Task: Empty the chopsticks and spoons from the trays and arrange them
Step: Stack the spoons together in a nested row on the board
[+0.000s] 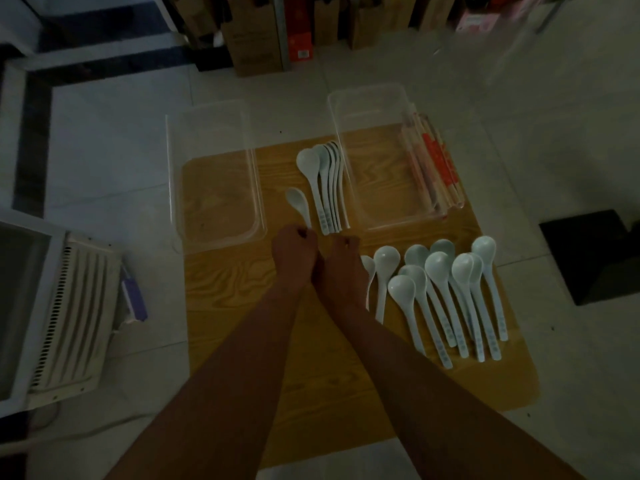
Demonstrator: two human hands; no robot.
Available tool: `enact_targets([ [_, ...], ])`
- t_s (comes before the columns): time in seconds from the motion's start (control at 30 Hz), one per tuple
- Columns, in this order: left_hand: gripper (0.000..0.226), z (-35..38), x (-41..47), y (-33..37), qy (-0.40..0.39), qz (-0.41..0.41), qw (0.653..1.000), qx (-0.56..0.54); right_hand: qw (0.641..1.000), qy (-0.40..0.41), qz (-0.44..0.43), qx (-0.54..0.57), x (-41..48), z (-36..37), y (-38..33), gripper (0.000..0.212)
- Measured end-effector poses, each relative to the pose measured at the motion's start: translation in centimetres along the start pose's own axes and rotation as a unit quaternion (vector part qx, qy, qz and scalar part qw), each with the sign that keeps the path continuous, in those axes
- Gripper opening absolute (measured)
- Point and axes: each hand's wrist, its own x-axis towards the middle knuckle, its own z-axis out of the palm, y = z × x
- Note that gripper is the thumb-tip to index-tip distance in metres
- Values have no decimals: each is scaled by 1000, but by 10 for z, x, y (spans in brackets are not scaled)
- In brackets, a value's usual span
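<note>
Head view looks down on a wooden counter (242,306) in a dim room, with both bare forearms reaching forward and meeting near its middle. The left hand (294,252) has its fingers curled, and they pinch the handle end of a single spoon (298,202), which lies on the wood with its bowl pointing away from the person. The right hand (341,259) sits just beside it, touching at the wrist. Its fingers are curled as well, but I cannot tell whether they hold anything.

Just beyond the hands, a row of spoons (329,188) stands packed on edge, bowls far and handles near, between two clear plastic trays. The left tray (214,202) hangs partly off the counter's far left edge, and the wood grain shows through its bottom. The right tray (381,188) sits at the far right. The chopsticks (429,164), in paper sleeves with red print, lie along its right wall; whether they are inside or just outside it is unclear.

To the right of the right hand, the loose spoons (443,289) lie in an overlapping cluster, bowls away and handles toward the near edge.

Around the counter is a pale tiled floor (104,140). Cardboard boxes (256,39) line the far side, a white vented unit (69,313) stands at the left, and a black box (595,254) at the right.
</note>
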Motion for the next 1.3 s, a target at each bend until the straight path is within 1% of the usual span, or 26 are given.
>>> enact_targets([
  [0.1, 23, 7, 27, 8, 23, 5, 999, 24, 999, -12, 37, 12, 19, 12, -6, 61],
  [0.23, 24, 15, 56, 19, 30, 5, 999, 41, 996, -15, 81, 32, 40, 19, -12, 73],
  [0.33, 23, 19, 70, 25, 45, 12, 997, 62, 993, -10, 102, 51, 53, 23, -11, 70],
  [0.53, 23, 28, 85, 27, 64, 19, 997, 45, 995, 4, 86, 42, 65, 30, -7, 74],
  [0.7, 22, 31, 88, 34, 41, 37, 997, 47, 997, 25, 60, 46, 67, 40, -5, 69],
  [0.87, 27, 28, 82, 32, 46, 51, 998, -3, 995, 41, 67, 54, 71, 41, -2, 65],
  [1.0, 27, 27, 83, 28, 36, 58, 997, -32, 995, 52, 61, 53, 71, 41, -2, 59],
  [1.13, 27, 27, 79, 28, 37, 72, 995, -61, 996, 48, 58, 49, 69, 41, -1, 60],
  [1.3, 27, 25, 75, 30, 29, 51, 994, -95, 996, 42, 61, 41, 68, 43, 0, 62],
])
